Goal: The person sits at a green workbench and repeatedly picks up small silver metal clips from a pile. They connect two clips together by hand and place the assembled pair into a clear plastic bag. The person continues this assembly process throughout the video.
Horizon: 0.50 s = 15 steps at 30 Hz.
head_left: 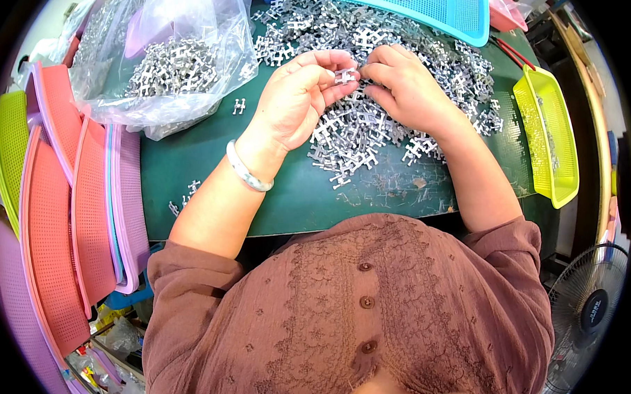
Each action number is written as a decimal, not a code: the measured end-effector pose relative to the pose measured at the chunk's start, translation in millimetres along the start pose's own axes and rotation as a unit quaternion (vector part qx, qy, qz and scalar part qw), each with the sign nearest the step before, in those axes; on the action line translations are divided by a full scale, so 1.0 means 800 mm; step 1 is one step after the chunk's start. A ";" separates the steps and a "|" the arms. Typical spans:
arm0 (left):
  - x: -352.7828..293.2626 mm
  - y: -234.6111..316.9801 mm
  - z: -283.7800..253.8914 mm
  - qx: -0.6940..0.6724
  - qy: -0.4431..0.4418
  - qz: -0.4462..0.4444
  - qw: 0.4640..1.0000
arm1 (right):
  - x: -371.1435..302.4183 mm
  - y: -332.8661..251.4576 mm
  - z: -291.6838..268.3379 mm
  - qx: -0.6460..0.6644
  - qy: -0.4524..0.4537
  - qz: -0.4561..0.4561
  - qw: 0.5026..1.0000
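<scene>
Between the thumb and fingers of my left hand [291, 100] is a small silvery H-shaped metal part [345, 76], held up over the green tabletop [295, 208]. My right hand [412, 89] is close beside it with curled fingers, their tips near the part's right side. Whatever the right fingers pinch, if anything, is hidden. Below and behind both hands spreads a large heap of similar metal parts [355, 136]. One loose metal part [239, 106] lies left of my left wrist, and several more lie by my left forearm.
A clear plastic bag [230, 33] with more metal parts stands at the back left. Stacked pink and purple baskets [53, 241] line the left side. A blue basket [455, 11] sits at the back, a yellow-green basket [569, 146] at the right edge. A fan [569, 299] stands lower right.
</scene>
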State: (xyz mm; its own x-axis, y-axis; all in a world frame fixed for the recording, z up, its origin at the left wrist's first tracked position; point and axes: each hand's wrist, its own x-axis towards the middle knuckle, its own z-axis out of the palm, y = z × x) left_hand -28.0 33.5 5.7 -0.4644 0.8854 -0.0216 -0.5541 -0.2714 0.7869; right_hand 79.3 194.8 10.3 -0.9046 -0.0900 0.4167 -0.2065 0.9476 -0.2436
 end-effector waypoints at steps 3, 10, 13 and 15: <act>0.000 0.000 0.000 0.006 0.012 0.003 1.000 | 0.000 -0.003 -0.002 -0.016 -0.021 0.003 1.000; -0.001 0.002 0.004 0.012 0.033 0.003 0.999 | 0.000 -0.002 0.004 -0.022 -0.037 0.023 0.999; -0.001 0.004 0.001 0.030 0.038 0.003 0.999 | 0.000 -0.002 0.004 -0.018 -0.021 0.021 0.999; -0.002 0.006 0.001 0.046 0.059 -0.007 0.997 | 0.001 -0.001 0.003 0.005 -0.004 0.019 1.000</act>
State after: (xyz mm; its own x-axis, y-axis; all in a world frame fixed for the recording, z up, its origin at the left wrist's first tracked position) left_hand -29.5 31.1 10.1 -0.5378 0.8370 -0.1011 -0.4979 -0.2186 0.8392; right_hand 77.5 193.1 8.5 -0.9147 -0.0565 0.4002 -0.1755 0.9475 -0.2674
